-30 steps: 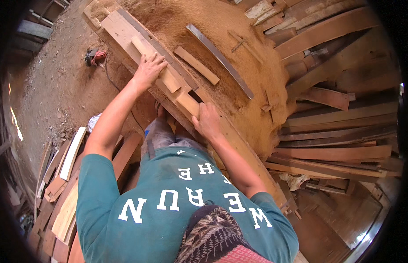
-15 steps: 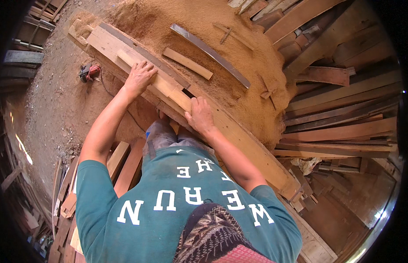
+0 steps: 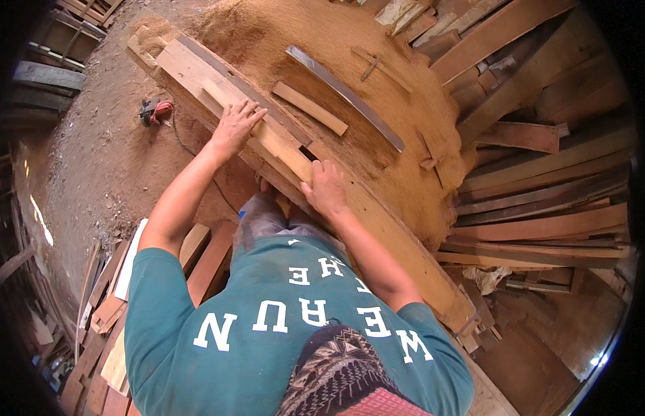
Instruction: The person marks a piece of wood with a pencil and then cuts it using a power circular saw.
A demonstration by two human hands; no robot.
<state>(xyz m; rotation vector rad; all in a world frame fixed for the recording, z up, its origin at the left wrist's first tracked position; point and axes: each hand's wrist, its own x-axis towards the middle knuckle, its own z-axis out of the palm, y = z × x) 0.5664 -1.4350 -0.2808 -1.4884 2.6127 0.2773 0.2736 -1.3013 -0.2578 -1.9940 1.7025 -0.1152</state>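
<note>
A pale, narrow wooden strip (image 3: pixel 279 144) lies lengthwise on a long wooden bench (image 3: pixel 388 236) that slants from upper left to lower right. My left hand (image 3: pixel 239 127) is closed over the strip's far part, fingers bent across its top. Closer to me, my right hand (image 3: pixel 327 187) grips the strip's near end, its thumb on the left side and its fingers bent over the top. Just ahead of the right hand a dark slot (image 3: pixel 308 153) shows in the bench beside the strip. The strip's underside is hidden.
Sawdust (image 3: pixel 399 104) is heaped beyond the bench, with a short board (image 3: pixel 310 109) and a long grey metal-looking bar (image 3: pixel 347 97) on it. A red and black power tool (image 3: pixel 155 111) with a cord sits at left. Stacked planks (image 3: pixel 544 225) stand at right; more lumber (image 3: pixel 208 260) lies beside me.
The whole view has shifted slightly, so the scene sits further right. Both hands keep about the same hold on the strip, which shows no clear movement along the bench.
</note>
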